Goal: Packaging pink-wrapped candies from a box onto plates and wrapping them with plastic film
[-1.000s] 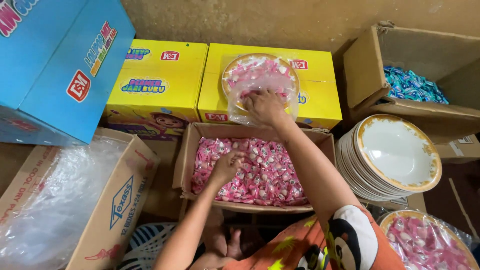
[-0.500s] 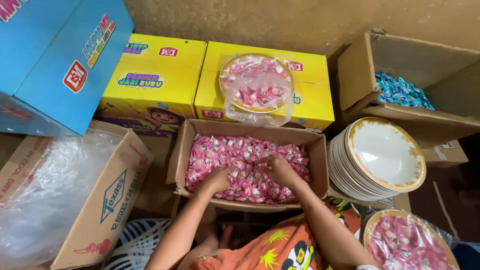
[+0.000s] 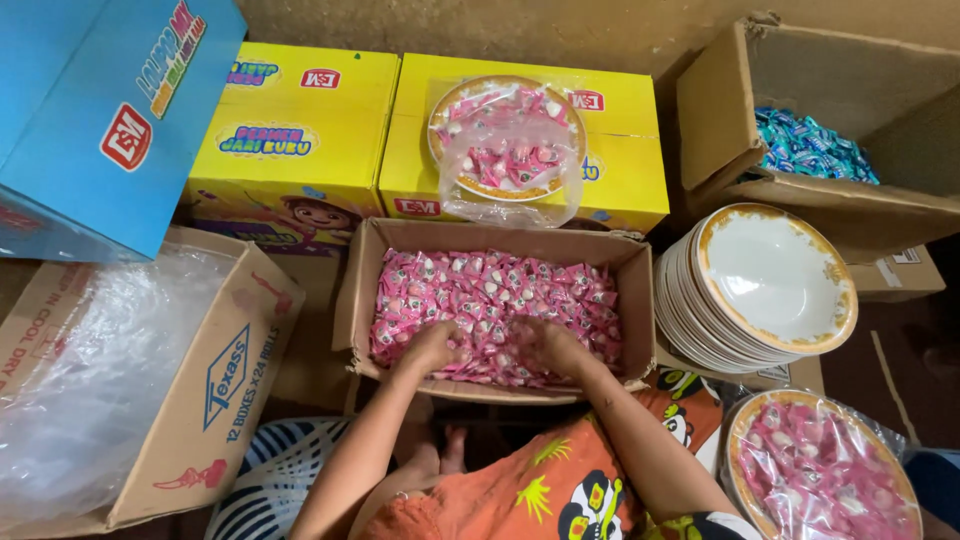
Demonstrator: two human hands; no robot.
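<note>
A cardboard box (image 3: 355,300) in front of me is full of small pink wrapped candies (image 3: 500,290). Both of my hands are down in the candies at the box's near side. My left hand (image 3: 432,347) is cupped over them with curled fingers, and my right hand (image 3: 548,345) lies close beside it, fingers dug into the pile. Whether either hand holds candies cannot be made out. On a yellow carton (image 3: 620,170) behind the box rests a gold-rimmed plate of pink candies in a clear plastic bag (image 3: 508,140).
A stack of white gold-rimmed plates (image 3: 770,275) stands to the right, with another bagged plate of pink candies (image 3: 820,470) nearer me. A box of blue candies (image 3: 810,145) is far right. A second yellow carton (image 3: 290,140), a blue carton (image 3: 100,110) and a plastic-lined box (image 3: 130,370) are left.
My right hand left the bagged plate on the yellow carton and came down into the box of pink candies, beside my left hand. Both hands drew toward the box's near edge.
</note>
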